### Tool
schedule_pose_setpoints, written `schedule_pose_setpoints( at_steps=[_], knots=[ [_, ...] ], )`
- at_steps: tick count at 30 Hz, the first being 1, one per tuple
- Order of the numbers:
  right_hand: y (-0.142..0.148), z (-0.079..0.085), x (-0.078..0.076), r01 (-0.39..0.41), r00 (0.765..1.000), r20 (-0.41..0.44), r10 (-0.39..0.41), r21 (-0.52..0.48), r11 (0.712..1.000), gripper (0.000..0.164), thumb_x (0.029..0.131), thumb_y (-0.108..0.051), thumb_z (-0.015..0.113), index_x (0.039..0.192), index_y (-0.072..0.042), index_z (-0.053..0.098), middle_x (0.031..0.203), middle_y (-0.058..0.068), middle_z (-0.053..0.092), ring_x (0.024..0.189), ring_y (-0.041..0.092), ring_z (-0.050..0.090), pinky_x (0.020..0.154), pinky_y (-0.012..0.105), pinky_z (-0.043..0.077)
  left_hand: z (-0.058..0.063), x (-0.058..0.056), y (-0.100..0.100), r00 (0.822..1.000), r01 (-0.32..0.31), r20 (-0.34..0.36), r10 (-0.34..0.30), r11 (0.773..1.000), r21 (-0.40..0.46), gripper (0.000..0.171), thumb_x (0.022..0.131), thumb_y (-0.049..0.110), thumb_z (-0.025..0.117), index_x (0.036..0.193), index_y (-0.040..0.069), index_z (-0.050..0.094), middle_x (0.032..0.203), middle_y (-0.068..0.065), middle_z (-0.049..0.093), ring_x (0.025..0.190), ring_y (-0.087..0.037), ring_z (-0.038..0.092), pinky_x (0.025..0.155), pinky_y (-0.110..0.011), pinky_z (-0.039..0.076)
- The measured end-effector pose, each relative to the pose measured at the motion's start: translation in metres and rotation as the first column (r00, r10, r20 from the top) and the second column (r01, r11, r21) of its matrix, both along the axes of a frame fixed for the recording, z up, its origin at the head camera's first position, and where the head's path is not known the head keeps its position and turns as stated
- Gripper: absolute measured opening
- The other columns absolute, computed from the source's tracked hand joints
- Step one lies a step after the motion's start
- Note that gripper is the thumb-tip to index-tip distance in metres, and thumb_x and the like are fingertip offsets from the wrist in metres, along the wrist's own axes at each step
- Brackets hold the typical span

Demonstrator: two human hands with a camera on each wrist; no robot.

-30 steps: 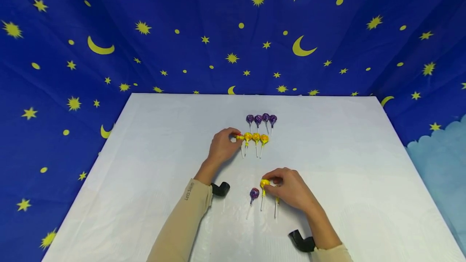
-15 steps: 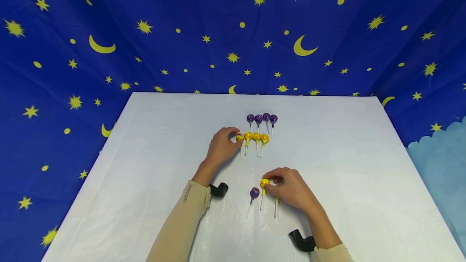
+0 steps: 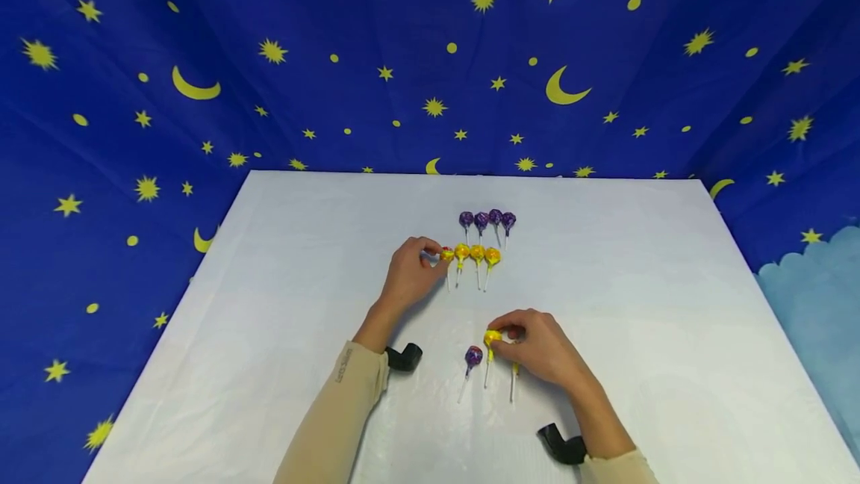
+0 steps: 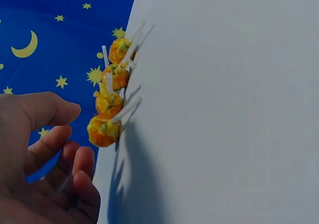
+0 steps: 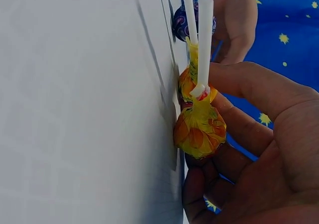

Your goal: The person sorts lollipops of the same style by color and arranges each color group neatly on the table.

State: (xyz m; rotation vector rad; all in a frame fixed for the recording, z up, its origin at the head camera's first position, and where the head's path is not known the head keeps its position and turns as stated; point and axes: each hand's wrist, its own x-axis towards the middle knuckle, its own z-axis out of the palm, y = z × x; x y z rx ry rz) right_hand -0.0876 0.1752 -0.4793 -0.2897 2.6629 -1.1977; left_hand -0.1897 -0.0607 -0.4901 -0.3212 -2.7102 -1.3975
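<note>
Four round, yellow-wrapped lollipops (image 3: 478, 252) lay rowed on the white table (image 3: 336, 230), seen in the head view, probably light, hard and slick, best pinched by the ball; the left hand (image 3: 410, 273) arched beside the end one, the right hand (image 3: 539, 346) pinched another yellow lollipop (image 3: 492, 337) nearer the person. The left wrist view showed fingertips apart, gripping nothing; the right wrist view, thumb against the farther ball.

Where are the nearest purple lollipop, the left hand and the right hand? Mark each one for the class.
Nearest purple lollipop (image 3: 473, 356): head view, on its round wrapped top.
Left hand (image 3: 410, 275): head view, on the back of the hand.
Right hand (image 3: 540, 347): head view, on the back of the hand.
</note>
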Motion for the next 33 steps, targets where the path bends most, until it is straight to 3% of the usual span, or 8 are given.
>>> schedule_pose_setpoints(
  at_steps=[7, 14, 20, 33],
  knots=[
    [0.0, -0.001, 0.0, -0.004, 1.0, -0.01, 0.004, -0.012, 1.0, 0.017, 0.078, -0.023, 0.08, 0.095, -0.024, 0.075, 0.087, -0.012, 0.063, 0.079, 0.011, 0.056, 0.072, 0.034, 0.046, 0.007, 0.009, 0.001, 0.996, 0.067, 0.049, -0.069, 0.997, 0.046, 0.022, 0.088, 0.019, 0.069, 0.107, 0.009, 0.067, 0.099, -0.003, 0.063, 0.07, -0.013, 0.055, 0.064, -0.034, 0.046],
    [-0.001, -0.001, 0.0, 0.002, 1.0, 0.002, -0.002, -0.005, 1.0, 0.018, 0.078, -0.023, 0.08, 0.095, -0.024, 0.075, 0.086, -0.011, 0.063, 0.079, 0.011, 0.056, 0.072, 0.034, 0.045, 0.009, 0.015, -0.001, 0.993, 0.114, 0.041, -0.114, 0.993, 0.005, 0.023, 0.086, 0.016, 0.071, 0.107, 0.007, 0.068, 0.098, -0.003, 0.064, 0.073, -0.01, 0.057, 0.068, -0.032, 0.048],
    [0.001, 0.0, 0.001, -0.002, 1.0, -0.011, 0.002, -0.002, 1.0, 0.018, 0.078, -0.022, 0.08, 0.095, -0.025, 0.075, 0.086, -0.012, 0.063, 0.079, 0.01, 0.056, 0.072, 0.034, 0.045, 0.01, 0.022, -0.002, 0.976, 0.207, 0.073, -0.207, 0.978, 0.005, 0.026, 0.087, 0.02, 0.071, 0.11, 0.008, 0.066, 0.098, 0.0, 0.064, 0.074, -0.009, 0.058, 0.068, -0.032, 0.048],
    [0.002, -0.003, 0.001, -0.02, 0.999, -0.034, 0.02, -0.006, 1.0, 0.018, 0.078, -0.023, 0.08, 0.095, -0.025, 0.075, 0.086, -0.013, 0.063, 0.079, 0.01, 0.056, 0.071, 0.033, 0.045, 0.008, 0.04, -0.005, 0.943, 0.32, 0.089, -0.321, 0.947, 0.025, 0.027, 0.086, 0.019, 0.073, 0.111, 0.009, 0.066, 0.101, -0.002, 0.065, 0.077, -0.009, 0.061, 0.07, -0.028, 0.05]
  ],
)
